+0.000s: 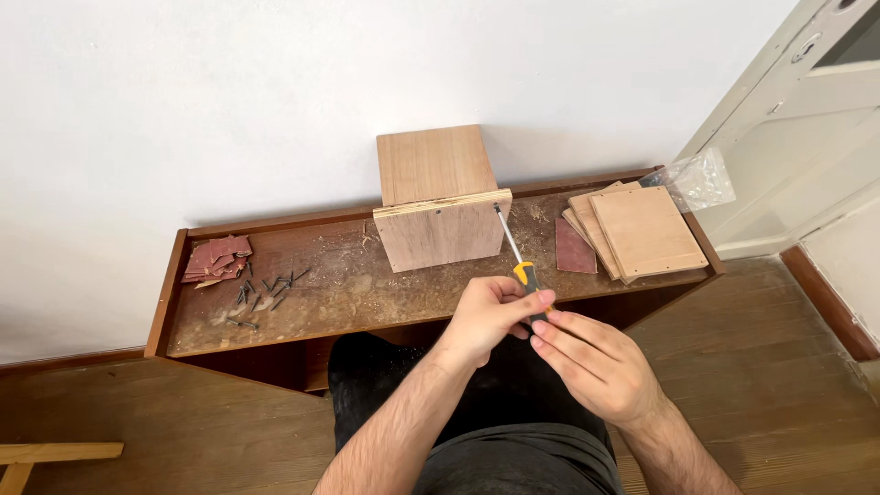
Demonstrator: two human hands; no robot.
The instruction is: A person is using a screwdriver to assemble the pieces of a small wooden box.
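Both my hands meet at the handle of a screwdriver (515,252) with a yellow and black grip. My left hand (490,316) wraps around the handle from the left. My right hand (596,367) touches the handle's end with its fingertips. The metal shaft points up and away, its tip at the right edge of a plywood box (440,197) that stands against the wall on a low brown wooden bench (367,293). A dark screw head shows in the box's front panel.
Red sandpaper pieces (218,258) and several dark screws (266,289) lie on the bench's left. A stack of thin wooden panels (642,231), one red sandpaper sheet (575,247) and a clear plastic bag (698,179) sit at the right. A white door (807,119) stands right.
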